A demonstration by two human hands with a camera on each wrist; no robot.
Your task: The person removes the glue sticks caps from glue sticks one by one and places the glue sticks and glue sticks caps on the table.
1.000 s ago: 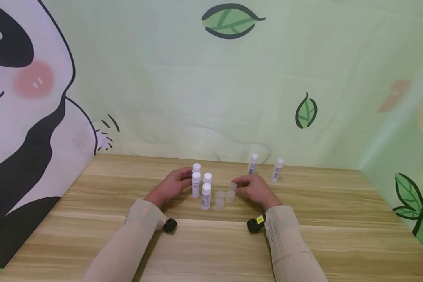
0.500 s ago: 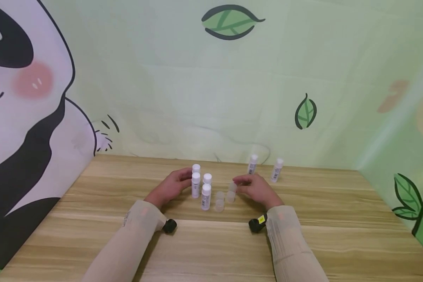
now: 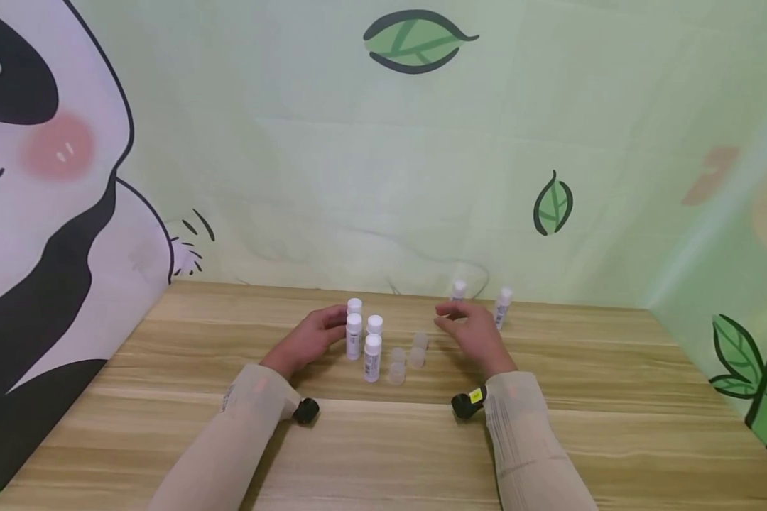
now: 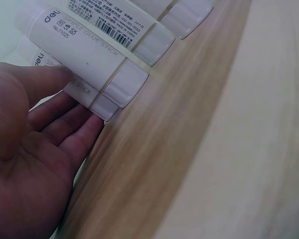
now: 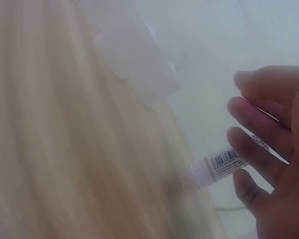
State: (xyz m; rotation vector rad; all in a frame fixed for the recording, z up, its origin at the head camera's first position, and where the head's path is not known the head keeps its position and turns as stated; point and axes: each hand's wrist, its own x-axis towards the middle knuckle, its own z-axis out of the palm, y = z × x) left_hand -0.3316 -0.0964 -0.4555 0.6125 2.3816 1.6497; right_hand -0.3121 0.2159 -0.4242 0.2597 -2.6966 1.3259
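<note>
Several white glue sticks stand upright in a cluster, among them a front one (image 3: 372, 358) and a left one (image 3: 354, 337). My left hand (image 3: 309, 342) is at the cluster's left side; in the left wrist view the thumb lies along a glue stick (image 4: 84, 50) and the fingers extend behind the rearmost one. Beside the cluster are several short translucent cylinders (image 3: 398, 372), blurred in the right wrist view. My right hand (image 3: 476, 332) hovers to their right with spread, slightly bent fingers, holding nothing. It overlaps a glue stick (image 3: 458, 289) at the back; another glue stick (image 3: 503, 306) stands behind its wrist.
The wood-grain table (image 3: 383, 454) meets a green backdrop (image 3: 294, 177) printed with a panda and leaves just behind the far glue sticks. A small black camera (image 3: 306, 411) sits at the left wrist, another black camera (image 3: 466, 404) at the right.
My right hand has come away from the translucent cylinders and moved right and slightly back, toward the rear glue sticks. The left hand and the clustered glue sticks have stayed in place.
</note>
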